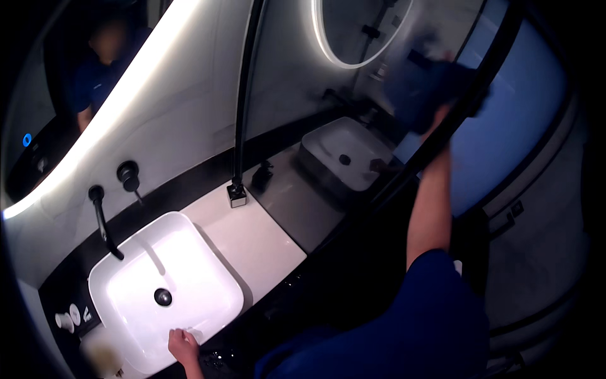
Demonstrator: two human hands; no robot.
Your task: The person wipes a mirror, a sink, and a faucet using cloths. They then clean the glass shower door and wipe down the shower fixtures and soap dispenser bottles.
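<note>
My left hand (183, 345) is at the front rim of a white ceramic vessel sink (208, 284), its fingers curled in. No held object shows in it; a pale gleam lies by the fingertips. A dark pop-up drain (163, 297) sits in the basin's floor. My right forearm (430, 213) reaches up and away to a framed glass panel (284, 109). Around the black frame (459, 111) the right hand is blurred and dim. A dark blue patch (416, 102) surrounds it; whether that is cloth or a reflection of the shirt is unclear.
A black wall spout (102, 218) and lever handle (128, 175) project above the basin. On the white counter (255, 241) a black dispenser bottle (236, 193) stands against the glass. White cups (64, 322) are at left. A blurred pale item (102, 353) lies close by. A lit mirror (109, 111) hangs above.
</note>
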